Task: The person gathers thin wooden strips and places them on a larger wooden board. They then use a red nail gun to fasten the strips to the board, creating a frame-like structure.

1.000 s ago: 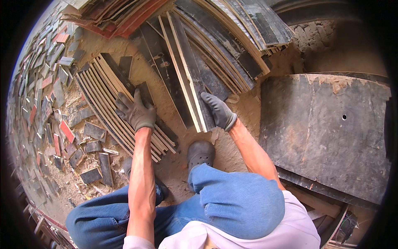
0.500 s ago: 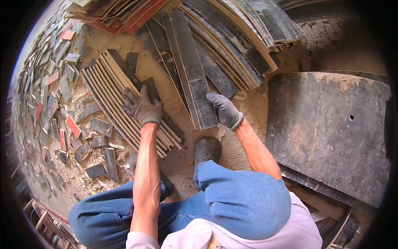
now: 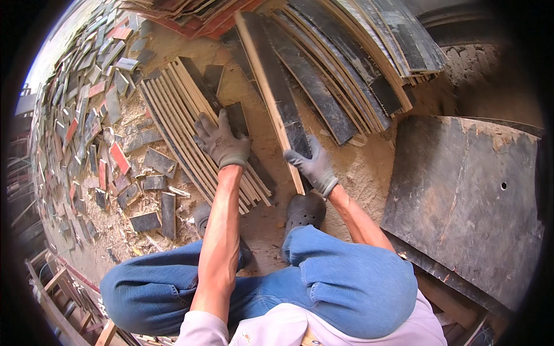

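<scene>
My right hand (image 3: 310, 164), in a grey glove, grips the near end of a long black-faced plywood strip (image 3: 271, 81) that leans up toward the far pile. My left hand (image 3: 222, 141), also gloved, lies flat with fingers spread on a row of strips standing on edge (image 3: 179, 115) on the dirt. The lifted strip runs from my right hand away to the upper middle. My knees in blue jeans and one dark shoe (image 3: 304, 210) sit just below both hands.
A fan of long dark strips (image 3: 358, 63) lies at the upper right. A big dark board (image 3: 467, 196) lies at the right. Several small offcuts, black and red (image 3: 86, 132), litter the ground at the left. Red-edged boards (image 3: 190, 14) are stacked at the top.
My right hand has tilted the long strip up on its edge and drawn it a little toward the left row. My left hand has stayed on the row of strips.
</scene>
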A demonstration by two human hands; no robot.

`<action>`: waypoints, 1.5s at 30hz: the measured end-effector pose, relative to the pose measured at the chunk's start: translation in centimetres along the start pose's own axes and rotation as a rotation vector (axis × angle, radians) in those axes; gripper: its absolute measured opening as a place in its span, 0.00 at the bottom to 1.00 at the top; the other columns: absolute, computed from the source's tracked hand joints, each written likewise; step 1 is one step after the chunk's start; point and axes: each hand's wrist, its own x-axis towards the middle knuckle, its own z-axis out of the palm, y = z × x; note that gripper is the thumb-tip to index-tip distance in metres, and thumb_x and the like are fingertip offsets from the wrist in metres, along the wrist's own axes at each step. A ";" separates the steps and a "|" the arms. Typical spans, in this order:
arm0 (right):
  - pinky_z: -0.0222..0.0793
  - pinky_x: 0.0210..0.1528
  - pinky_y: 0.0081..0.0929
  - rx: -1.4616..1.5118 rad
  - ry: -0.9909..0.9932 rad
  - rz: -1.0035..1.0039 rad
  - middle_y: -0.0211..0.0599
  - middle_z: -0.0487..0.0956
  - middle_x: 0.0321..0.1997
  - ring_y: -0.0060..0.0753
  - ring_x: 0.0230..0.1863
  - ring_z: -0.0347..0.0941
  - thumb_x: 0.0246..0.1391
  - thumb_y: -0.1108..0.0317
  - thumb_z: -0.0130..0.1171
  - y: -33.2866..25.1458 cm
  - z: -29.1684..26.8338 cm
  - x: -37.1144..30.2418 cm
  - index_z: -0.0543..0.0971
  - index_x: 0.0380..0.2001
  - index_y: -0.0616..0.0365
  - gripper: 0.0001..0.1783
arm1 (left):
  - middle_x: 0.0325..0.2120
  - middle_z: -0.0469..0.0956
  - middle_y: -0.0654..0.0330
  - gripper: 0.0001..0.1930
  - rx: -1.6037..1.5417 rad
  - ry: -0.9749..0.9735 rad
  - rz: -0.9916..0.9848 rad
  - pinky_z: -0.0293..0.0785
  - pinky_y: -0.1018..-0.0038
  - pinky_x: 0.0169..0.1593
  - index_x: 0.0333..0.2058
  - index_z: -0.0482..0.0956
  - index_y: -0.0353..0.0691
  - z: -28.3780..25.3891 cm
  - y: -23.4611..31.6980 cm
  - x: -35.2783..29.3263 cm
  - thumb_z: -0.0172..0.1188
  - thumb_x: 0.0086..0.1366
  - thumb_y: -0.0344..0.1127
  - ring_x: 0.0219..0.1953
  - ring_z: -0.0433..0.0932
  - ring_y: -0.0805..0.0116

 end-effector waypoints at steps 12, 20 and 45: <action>0.72 0.64 0.27 0.339 -0.563 0.314 0.37 0.80 0.62 0.26 0.58 0.76 0.70 0.40 0.58 4.2 5.9 3.1 0.73 0.68 0.63 0.39 | 0.74 0.64 0.49 0.19 -0.100 0.145 0.124 0.48 0.47 0.77 0.53 0.89 0.54 0.4 -2.4 0.8 0.55 0.69 0.47 0.74 0.59 0.40; 0.64 0.70 0.28 0.392 -0.546 0.334 0.42 0.79 0.66 0.30 0.64 0.72 0.72 0.33 0.49 7.1 6.5 3.2 0.74 0.67 0.66 0.44 | 0.72 0.65 0.45 0.27 -0.314 0.115 0.009 0.52 0.46 0.74 0.48 0.91 0.50 -0.7 -1.4 1.4 0.55 0.69 0.64 0.72 0.60 0.37; 0.73 0.44 0.32 -0.208 -0.496 0.181 0.36 0.83 0.36 0.26 0.38 0.74 0.66 0.35 0.62 4.8 3.0 3.2 0.82 0.50 0.66 0.38 | 0.69 0.63 0.45 0.34 -0.098 0.026 0.031 0.51 0.43 0.72 0.52 0.88 0.50 -1.4 -0.1 1.0 0.65 0.60 0.72 0.73 0.56 0.39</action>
